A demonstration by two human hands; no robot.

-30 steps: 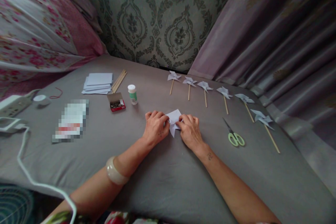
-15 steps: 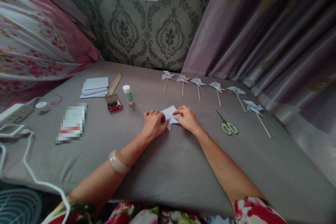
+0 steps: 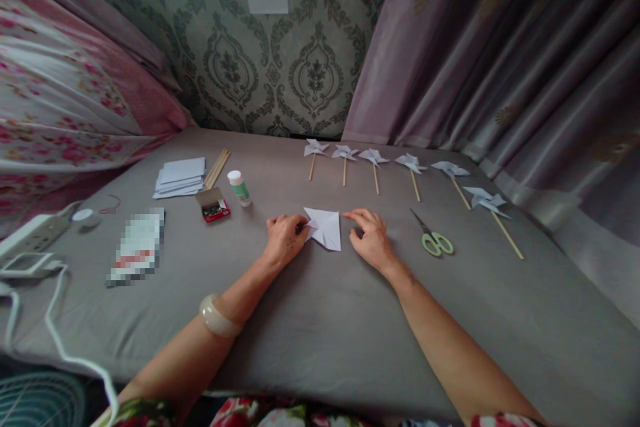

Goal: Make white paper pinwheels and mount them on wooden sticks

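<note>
A folded white paper piece (image 3: 325, 228) lies on the grey cloth surface (image 3: 320, 320) in front of me. My left hand (image 3: 284, 239) rests at its left edge, fingers curled and pinching the paper's corner. Just right of the paper, my right hand (image 3: 369, 237) lies on the cloth with fingers loosely spread and holds nothing; its fingertips are near the paper's upper right edge.
Several finished paper pinwheels on sticks (image 3: 413, 167) lie in a row at the back. Green scissors (image 3: 433, 239) lie to the right. To the left are a glue bottle (image 3: 239, 187), a red pin box (image 3: 215, 204), paper sheets (image 3: 181, 177), wooden sticks (image 3: 217, 168) and a power strip (image 3: 30, 237).
My right hand has let go of the paper and moved off to its right. The paper now lies flatter and more exposed. The left hand stays at its left corner.
</note>
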